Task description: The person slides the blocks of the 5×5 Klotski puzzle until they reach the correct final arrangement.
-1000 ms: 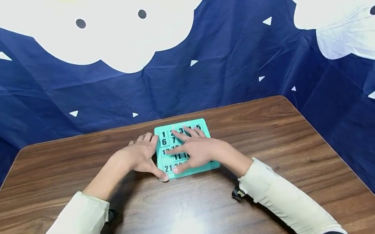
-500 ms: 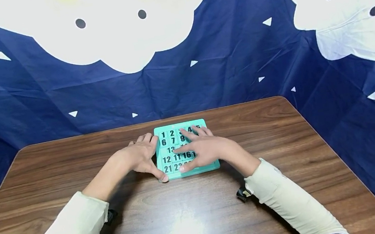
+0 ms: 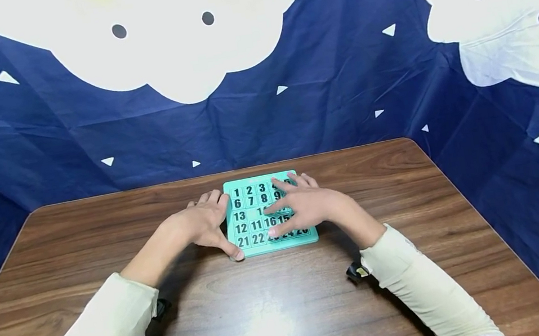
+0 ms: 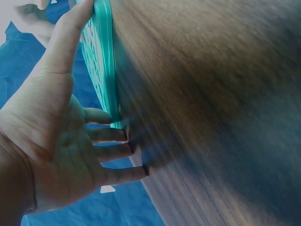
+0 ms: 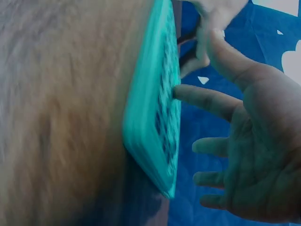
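1. The number board [image 3: 280,246] lies flat on the wooden table [image 3: 208,323], just below the centre of the frame and near the table's far edge – presumably so that its tiles face up and read toward the person.
2. The left hand [image 3: 204,226] is spread wide along the board's left side, its thumb touching the lower-left corner and its straight fingers set along the edge. It grips nothing; this looks like bracing, likely to keep the light board from sliding.
3. The right hand [image 3: 311,208] reaches over the board from the right of the frame, fingers fanned and holding nothing. In the right wrist view one fingertip meets the board's face while the other fingers stand clear – a way, I judge, to move one tile without nudging its neighbours.
4. That fingertip partly covers a tile [image 3: 260,212] in the middle row, so its number is only partly readable. Bare board shows between it and the 13 tile [image 3: 239,216], room that seems to be there for sliding.
5. The blue cloth [image 3: 244,131] hangs behind, across the upper frame, probably as a plain screen for the workspace.
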A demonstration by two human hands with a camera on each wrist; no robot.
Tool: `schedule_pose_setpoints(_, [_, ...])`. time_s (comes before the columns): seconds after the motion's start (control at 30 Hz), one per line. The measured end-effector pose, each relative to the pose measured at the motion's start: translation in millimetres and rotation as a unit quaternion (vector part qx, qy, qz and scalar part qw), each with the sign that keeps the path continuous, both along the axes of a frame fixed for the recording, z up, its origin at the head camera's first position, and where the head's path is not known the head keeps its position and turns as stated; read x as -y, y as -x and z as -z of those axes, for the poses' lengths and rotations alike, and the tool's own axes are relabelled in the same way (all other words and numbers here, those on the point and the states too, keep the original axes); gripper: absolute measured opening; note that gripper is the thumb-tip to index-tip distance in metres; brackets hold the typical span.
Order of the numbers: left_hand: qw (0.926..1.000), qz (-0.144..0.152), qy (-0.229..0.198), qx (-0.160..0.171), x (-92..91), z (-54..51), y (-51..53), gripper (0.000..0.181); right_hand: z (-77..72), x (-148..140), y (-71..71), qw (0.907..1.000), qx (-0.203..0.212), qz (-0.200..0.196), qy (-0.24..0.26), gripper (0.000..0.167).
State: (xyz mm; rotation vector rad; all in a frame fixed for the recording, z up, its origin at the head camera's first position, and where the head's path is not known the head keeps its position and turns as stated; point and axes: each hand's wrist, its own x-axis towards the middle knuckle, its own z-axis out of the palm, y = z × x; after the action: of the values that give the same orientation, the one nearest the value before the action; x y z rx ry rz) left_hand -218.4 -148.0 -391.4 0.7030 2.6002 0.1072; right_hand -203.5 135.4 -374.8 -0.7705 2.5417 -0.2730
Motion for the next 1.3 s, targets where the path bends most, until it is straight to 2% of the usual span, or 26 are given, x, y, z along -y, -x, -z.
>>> schedule_pose_setpoints(0.13, [1.0000, -0.003, 0.001, 0.004, 0.1, -0.4, -0.9, 0.138, 4.9, 6, -1.1, 0.9996, 0.014, -0.016, 0.018, 0.072])
schedule_pose_setpoints(0.2, [1.0000, -0.002, 0.001, 0.003, 0.1, -0.8, -1.5, 0.140, 4.6, 3, -2.1, 0.9996, 0.008, -0.015, 0.023, 0.073])
schedule_pose_setpoints(0.43, [1.0000, 0.000, 0.003, 0.003, -1.3, -0.6, -0.6, 0.148, -0.1, -29, -6.2, 0.9993, -0.028, 0.025, 0.002, 0.067])
schedule_pose_setpoints(0.63, [1.0000, -0.003, 0.006, 0.004, -0.6, 0.3, -0.6, 0.142, 8.6, -19, -5.8, 0.9995, -0.004, 0.004, 0.032, 0.073])
schedule_pose_setpoints(0.77, [1.0000, -0.003, 0.003, 0.005, -0.8, 1.4, -1.0, 0.143, 6.5, -25, -11.7, 0.9991, -0.010, 0.004, 0.040, 0.065])
schedule_pose_setpoints(0.93, [0.9999, -0.008, 0.007, 0.011, -2.2, 1.4, -0.1, 0.146, 0.9, -40, -19.4, 0.9995, -0.013, 0.014, 0.026, 0.061])
schedule_pose_setpoints(1.13, [0.9999, -0.007, 0.006, 0.009, -2.1, 0.9, 0.8, 0.141, 1.8, -38, -12.3, 0.9991, -0.030, 0.029, -0.002, 0.068])
schedule_pose_setpoints(1.23, [0.9999, -0.006, 0.007, 0.008, -1.7, 0.6, 0.8, 0.140, 3.2, -31, -11.8, 0.9992, -0.035, 0.015, 0.008, 0.068])
schedule_pose_setpoints(1.3, [0.9999, -0.007, 0.007, 0.008, -1.2, 0.5, 0.7, 0.137, 4.2, -26, -13.7, 0.9996, -0.019, -0.003, 0.022, 0.067])
